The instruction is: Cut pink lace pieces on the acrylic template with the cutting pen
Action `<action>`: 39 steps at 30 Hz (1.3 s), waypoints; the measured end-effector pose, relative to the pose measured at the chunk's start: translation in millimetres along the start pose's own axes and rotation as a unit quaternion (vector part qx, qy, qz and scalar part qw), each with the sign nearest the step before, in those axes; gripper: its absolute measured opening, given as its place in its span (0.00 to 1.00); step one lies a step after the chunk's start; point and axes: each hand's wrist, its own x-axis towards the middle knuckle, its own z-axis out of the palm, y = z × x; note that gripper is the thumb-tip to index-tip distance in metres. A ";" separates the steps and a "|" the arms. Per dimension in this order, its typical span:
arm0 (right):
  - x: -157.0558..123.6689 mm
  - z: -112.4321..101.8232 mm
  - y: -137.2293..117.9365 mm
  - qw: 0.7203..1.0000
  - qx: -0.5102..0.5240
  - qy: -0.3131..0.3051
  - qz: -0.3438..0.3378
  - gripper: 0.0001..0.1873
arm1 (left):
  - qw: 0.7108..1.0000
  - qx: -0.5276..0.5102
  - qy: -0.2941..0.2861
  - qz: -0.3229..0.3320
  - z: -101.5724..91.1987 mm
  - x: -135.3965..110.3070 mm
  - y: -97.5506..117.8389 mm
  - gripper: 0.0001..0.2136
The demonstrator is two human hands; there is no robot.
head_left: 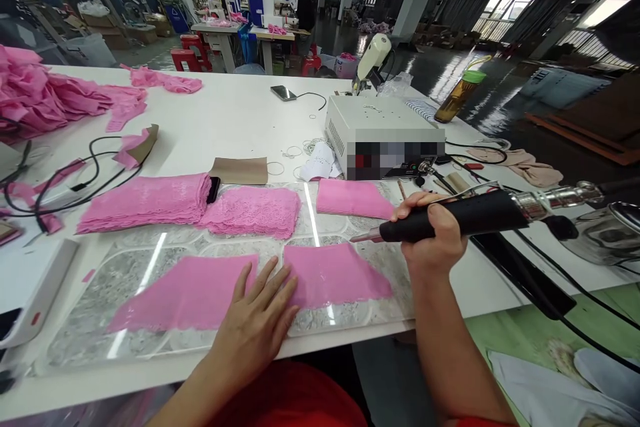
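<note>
My left hand (pixel 257 317) lies flat with fingers spread on a strip of pink lace (pixel 200 293) spread over a clear glass plate (pixel 125 267). The fingertips press where the strip meets a second pink lace piece (pixel 340 273). My right hand (pixel 433 233) is wrapped round the black handle of a pen-like hot cutting tool (pixel 450 217). Its metal tip (pixel 360 237) points left and hovers just above the second piece's upper right edge. A cable runs off the tool's metal rear end to the right.
Stacks of pink lace (pixel 150 200) (pixel 253 210) (pixel 353 197) lie behind the plate. A white control box (pixel 380 127), phone (pixel 283 92), bottle (pixel 457 95), black cables (pixel 75 183) and a pink fabric heap (pixel 45 93) sit on the white table. A person works at a sewing machine (pixel 273 3) far behind.
</note>
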 end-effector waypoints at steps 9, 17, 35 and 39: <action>-2.4 -5.9 6.8 1.000 0.007 -0.003 0.010 0.06 | 1.000 -0.003 -0.004 0.000 -0.7 0.7 -0.3 0.14; -2.5 -6.1 9.2 1.000 0.005 -0.017 0.006 0.05 | 1.000 -0.004 -0.006 -0.005 -1.3 0.9 0.2 0.15; -6.0 -31.1 -10.8 0.999 0.007 0.016 0.027 0.08 | 1.000 -0.009 -0.006 0.000 -0.6 0.6 0.2 0.15; -6.8 -27.7 -7.6 0.999 0.007 0.014 0.038 0.08 | 1.000 -0.007 -0.008 -0.005 -0.9 0.4 -0.2 0.15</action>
